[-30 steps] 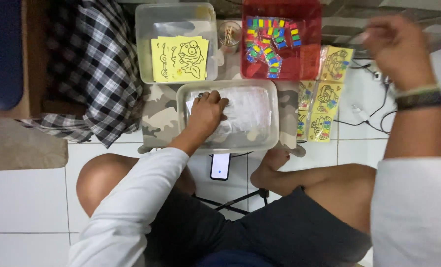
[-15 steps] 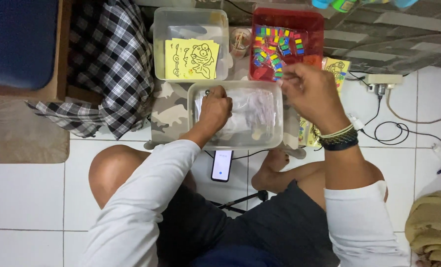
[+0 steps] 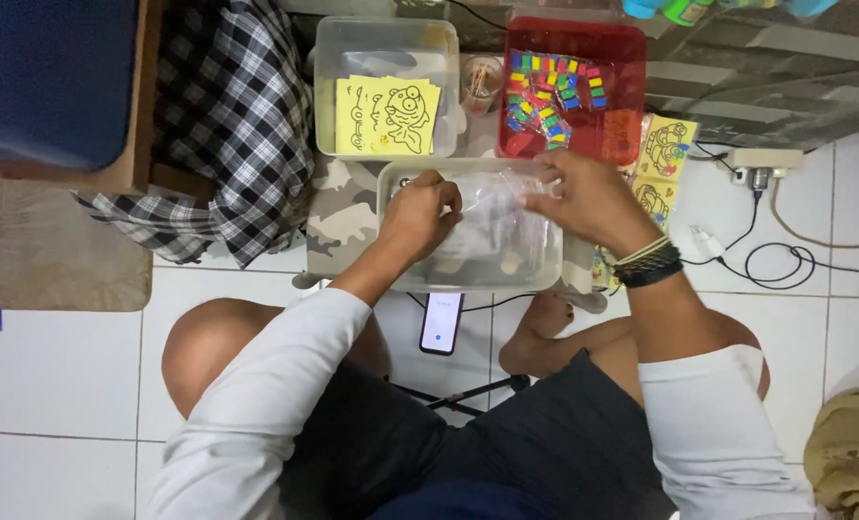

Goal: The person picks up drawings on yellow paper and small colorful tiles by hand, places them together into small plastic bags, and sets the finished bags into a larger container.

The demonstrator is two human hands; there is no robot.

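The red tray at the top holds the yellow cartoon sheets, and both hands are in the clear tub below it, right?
Not quite. The head view shows the red tray holding small coloured pieces; the yellow cartoon sheets lie in the clear box beside it. Both the left hand and right hand are indeed in the clear tub.

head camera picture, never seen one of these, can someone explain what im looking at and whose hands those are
The picture comes from a camera worn on a person's head, looking straight down, so you see their own arms, lap and bent legs as they sit on a white tiled floor.

Both hands are in a clear plastic tub in front of them. The left hand and the right hand grip a clear plastic bag between them.

Behind it sit another clear tub holding yellow cartoon sheets and a red tray of small coloured pieces. A phone lies on the floor by the knees, a checked cloth to the left.
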